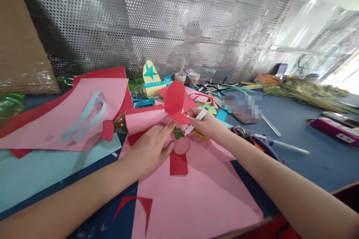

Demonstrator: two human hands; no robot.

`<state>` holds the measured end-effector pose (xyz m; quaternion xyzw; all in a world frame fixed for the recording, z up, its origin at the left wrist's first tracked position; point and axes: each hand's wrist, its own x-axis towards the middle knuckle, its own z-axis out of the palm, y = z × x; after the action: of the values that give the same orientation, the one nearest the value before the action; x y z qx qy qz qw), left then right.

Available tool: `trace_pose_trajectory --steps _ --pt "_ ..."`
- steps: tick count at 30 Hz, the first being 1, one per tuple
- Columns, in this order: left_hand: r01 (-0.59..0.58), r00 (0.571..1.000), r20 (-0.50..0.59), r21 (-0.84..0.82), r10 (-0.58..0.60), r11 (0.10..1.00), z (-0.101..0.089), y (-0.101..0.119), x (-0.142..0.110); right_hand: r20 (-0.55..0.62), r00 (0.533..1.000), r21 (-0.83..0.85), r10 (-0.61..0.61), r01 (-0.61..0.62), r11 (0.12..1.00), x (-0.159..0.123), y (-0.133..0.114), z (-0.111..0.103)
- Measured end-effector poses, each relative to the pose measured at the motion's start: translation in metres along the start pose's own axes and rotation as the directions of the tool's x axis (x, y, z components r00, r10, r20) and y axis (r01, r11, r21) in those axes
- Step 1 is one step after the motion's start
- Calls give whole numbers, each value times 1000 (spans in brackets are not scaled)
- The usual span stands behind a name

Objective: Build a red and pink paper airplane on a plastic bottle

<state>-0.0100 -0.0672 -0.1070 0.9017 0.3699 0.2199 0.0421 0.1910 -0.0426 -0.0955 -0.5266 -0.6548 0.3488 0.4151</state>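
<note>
A bottle wrapped in pink paper (146, 118) lies on its side, its green neck (120, 123) to the left ending in a red paper piece (108, 130). Red rounded paper petals (174, 97) stand at its right end. My left hand (154, 145) rests flat beside the bottle, fingers stretched out, fingertips by the lowest petal. In my right hand (206, 123) is a slim white pen (196, 121), slanting down towards the pink sheet (196, 194); the fingertips are close to the petals. Between the hands lie a small green piece (177, 133) and a pink paper disc (181, 145).
Red paper scraps (178, 164) lie on the sheet. Large pink paper (109, 93) with blue strips is at left. A yellow-wrapped bottle (154, 89) stands behind. A glue gun (260, 142), a phone (242, 108) and a purple box (335, 130) are at right.
</note>
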Motion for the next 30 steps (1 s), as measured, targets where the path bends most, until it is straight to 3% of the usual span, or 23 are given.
trace_pose_trajectory --steps 12,16,20,24,27,30 --pt "-22 999 -33 -6 22 1000 2 -2 0 -17 1000 41 11 -11 999 0 -2 0" --pt "-43 998 -37 3 43 999 -1 -1 1 -71 996 171 48 -35 985 0 -3 0" --pt "-152 972 -165 98 167 984 -12 5 3 -163 978 331 130 -70 941 -1 -8 -4" --pt "-220 911 -295 240 286 946 -27 9 8 -263 960 314 101 -14 949 1 -14 -14" --pt "-142 941 -256 299 222 944 -32 6 12 -345 937 298 52 57 953 4 -18 -19" --pt "-23 983 -167 293 75 956 -32 0 18 -310 943 339 119 -7 941 4 -20 -19"
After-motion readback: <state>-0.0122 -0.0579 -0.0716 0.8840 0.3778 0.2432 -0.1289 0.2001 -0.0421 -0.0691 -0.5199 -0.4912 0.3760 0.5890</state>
